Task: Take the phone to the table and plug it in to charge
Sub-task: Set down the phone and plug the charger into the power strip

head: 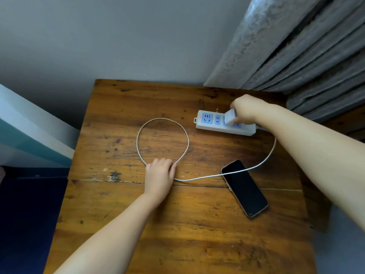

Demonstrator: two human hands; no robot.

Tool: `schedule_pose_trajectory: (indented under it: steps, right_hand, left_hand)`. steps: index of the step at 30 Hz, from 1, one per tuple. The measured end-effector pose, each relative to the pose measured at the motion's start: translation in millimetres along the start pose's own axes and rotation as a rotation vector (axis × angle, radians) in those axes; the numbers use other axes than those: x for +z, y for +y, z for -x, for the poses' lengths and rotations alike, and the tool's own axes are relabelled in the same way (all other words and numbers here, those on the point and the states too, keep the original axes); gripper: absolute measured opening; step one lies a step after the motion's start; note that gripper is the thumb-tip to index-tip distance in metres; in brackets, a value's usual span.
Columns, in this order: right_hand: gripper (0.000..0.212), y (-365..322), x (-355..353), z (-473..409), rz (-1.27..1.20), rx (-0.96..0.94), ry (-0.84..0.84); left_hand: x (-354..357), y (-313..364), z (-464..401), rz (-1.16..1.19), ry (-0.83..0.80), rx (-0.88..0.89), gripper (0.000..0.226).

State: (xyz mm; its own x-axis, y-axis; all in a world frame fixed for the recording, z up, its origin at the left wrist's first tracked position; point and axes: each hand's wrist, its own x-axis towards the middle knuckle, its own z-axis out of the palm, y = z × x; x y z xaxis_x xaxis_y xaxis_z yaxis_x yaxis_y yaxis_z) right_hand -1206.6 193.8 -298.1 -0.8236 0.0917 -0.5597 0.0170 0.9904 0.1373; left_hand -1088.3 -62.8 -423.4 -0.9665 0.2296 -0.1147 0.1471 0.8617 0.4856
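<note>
1. Phone (pixel 244 187) lies flat on the wooden table (pixel 177 224), screen up and dark, toward the right side, its long axis running diagonally from upper left to lower right.
2. A white cable (pixel 186 143) crosses over the phone's upper end; no end of it can be seen going into the phone.
3. From the phone the cable runs left along the tabletop to the left hand (pixel 160 175), then forms a large round loop lying flat on the wood beyond that hand.
4. The other way, the cable curves up to the right and passes under the right forearm toward the power strip (pixel 223 124).
5. Left hand rests palm down on the table, fingers (pixel 165 162) pressed together and curled over the spot where the loop closes; whether they pinch the cable cannot be told.
6. Right hand (pixel 246 110) reaches over the strip, fingers closed around a white charger (pixel 230 116).
7. The charger sits tilted against the strip's blue sockets; whether its prongs are fully in cannot be told.
8. The strip lies near the table's far right edge, with a small red light at its left end.
9. A grey curtain (pixel 306 46) hangs behind the table at the right, a plain wall (pixel 98 36) to the left of it.
</note>
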Motion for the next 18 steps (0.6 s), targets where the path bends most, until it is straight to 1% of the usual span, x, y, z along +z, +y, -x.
schedule_pose_trajectory:
  steps: [3,6,9,13,18]
  right_hand:
    - [0.022,-17.1,-9.7,-2.2,0.118,-0.005,-0.029]
    - [0.018,-33.5,-12.1,-4.3,0.207,-0.029,-0.044]
    - [0.024,-43.4,-8.6,-7.3,0.253,-0.021,-0.082]
    - [0.035,-39.6,-3.2,-10.2,0.258,-0.002,-0.074]
    - [0.041,-40.8,7.1,-3.6,0.297,-0.004,-0.041]
  left_hand:
    - [1.5,-2.1,0.4,0.036,-0.003,-0.009,0.016]
    - [1.8,-3.0,-0.3,0.073,-0.012,-0.013,0.017]
    - [1.2,-4.0,-0.7,0.094,-0.017,-0.009,0.017]
    - [-0.9,-6.6,0.2,0.121,-0.023,0.006,0.016]
    - [-13.6,8.7,-0.9,0.218,-0.017,0.029,0.014]
